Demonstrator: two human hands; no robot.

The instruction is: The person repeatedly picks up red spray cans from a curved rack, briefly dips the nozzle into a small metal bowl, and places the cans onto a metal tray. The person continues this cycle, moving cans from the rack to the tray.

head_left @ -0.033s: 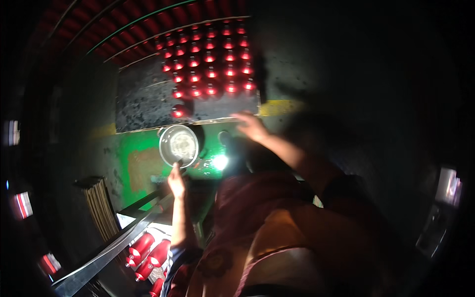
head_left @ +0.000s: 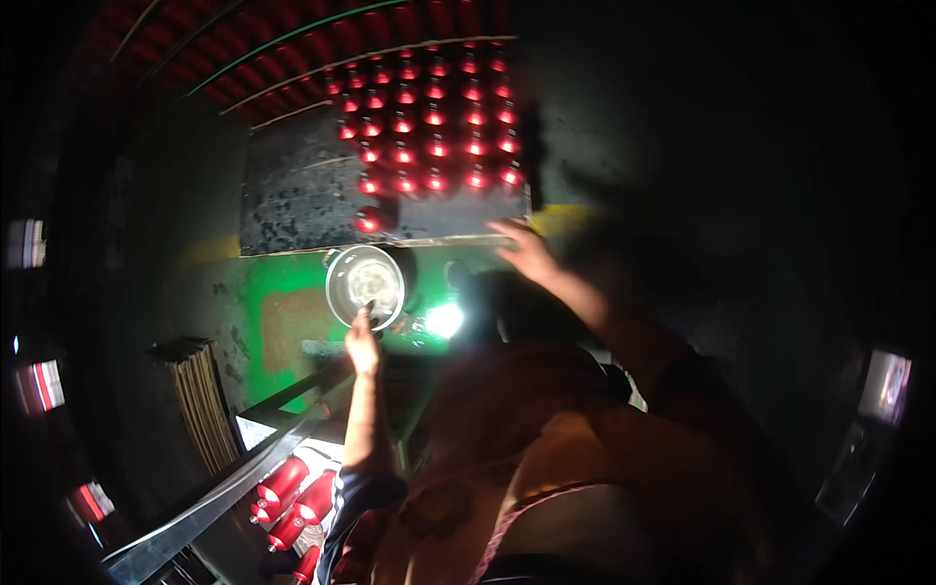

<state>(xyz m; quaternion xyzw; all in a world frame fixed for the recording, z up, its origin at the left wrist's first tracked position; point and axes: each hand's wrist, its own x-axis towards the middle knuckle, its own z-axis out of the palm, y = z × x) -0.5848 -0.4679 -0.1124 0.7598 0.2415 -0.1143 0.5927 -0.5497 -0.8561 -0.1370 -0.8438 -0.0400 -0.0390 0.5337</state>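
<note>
A round metal pot (head_left: 341,304) with a pale, shiny inside stands on the green floor patch in front of a dark board. My left hand (head_left: 362,348) is at its near rim, fingers closed round a dark part that looks like the pot's handle. My right hand (head_left: 531,255) reaches to the board's front edge, fingers stretched out, holding nothing. On the dark board (head_left: 292,210), rows of red bottle-shaped cylinders (head_left: 438,146) with bright necks stand upright. One red cylinder (head_left: 369,220) stands apart, nearest the pot.
More red cylinders (head_left: 283,480) lie at the lower left beside a metal rail (head_left: 210,517). Left of the rail is a stack of flat brown sheets (head_left: 203,405). Racked red cylinders (head_left: 292,58) fill the far left. A bright light spot (head_left: 445,320) glares on the floor.
The view has shifted slightly, so the pot and board sit a little further right. My left hand is slightly further over the pot's near rim. My right hand remains stretched out.
</note>
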